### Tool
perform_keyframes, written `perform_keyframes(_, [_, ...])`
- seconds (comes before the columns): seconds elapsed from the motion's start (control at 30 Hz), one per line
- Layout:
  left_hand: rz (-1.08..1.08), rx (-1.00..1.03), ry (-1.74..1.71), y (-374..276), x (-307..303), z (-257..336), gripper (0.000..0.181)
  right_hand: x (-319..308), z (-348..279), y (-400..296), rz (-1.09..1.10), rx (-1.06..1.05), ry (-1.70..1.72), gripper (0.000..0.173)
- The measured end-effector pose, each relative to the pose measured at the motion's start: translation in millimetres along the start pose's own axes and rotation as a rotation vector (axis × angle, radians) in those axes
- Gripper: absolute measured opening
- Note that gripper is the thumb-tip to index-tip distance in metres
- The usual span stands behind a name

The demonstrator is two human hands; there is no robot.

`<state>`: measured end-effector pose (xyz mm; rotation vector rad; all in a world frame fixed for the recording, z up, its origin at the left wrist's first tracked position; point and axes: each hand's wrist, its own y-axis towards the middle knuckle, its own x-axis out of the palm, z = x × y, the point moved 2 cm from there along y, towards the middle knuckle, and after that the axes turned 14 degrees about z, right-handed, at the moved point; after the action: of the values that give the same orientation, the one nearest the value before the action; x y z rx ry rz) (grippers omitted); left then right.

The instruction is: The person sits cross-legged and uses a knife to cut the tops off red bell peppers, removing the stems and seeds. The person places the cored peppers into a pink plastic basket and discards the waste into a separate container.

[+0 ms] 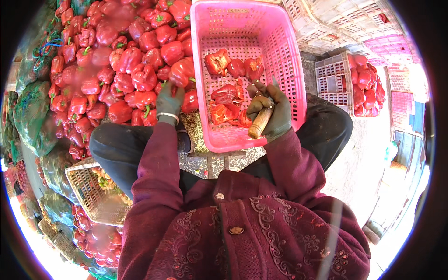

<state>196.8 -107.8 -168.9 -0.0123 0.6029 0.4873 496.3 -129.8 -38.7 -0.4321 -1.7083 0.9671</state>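
Observation:
My left hand, in a grey-green glove, is at the right edge of a heap of red bell peppers. Its fingers grip the lower side of a whole red bell pepper beside the basket rim; some fingertips are hidden. My gloved right hand is closed around the wooden handle of a knife, over the pink plastic basket. Only a bit of the blade shows past the fingers. Cut red pepper pieces lie on the basket floor, with more pieces farther back.
A pale crate with red peppers stands at right, below stacked crates. At left are green mesh sacks and a tilted crate holding pepper scraps. My bent knees flank the basket.

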Motion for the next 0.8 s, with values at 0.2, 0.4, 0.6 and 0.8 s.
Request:
perform_keyframes(0.2, [-0.593, 0.101, 0.788, -28, 43, -13, 0.077, -3, 19, 6, 0.156, 0.045, 0.001, 0.033])
perform_keyframes(0.4, [-0.656, 0.156, 0.958, -30, 91, -79, 0.078, -9, 47, 9, 0.252, 0.230, -0.144, 0.030])
perform_keyframes(0.6, [-0.366, -0.417, 0.238, -25, 68, -110, 0.086, 3, 45, 9, 0.194, 0.167, -0.373, 0.034])
perform_keyframes(0.8, [0.227, -0.822, -0.400, -50, 1, -63, 0.065, -3, 55, 10, 0.251, 0.217, -0.500, 0.027])
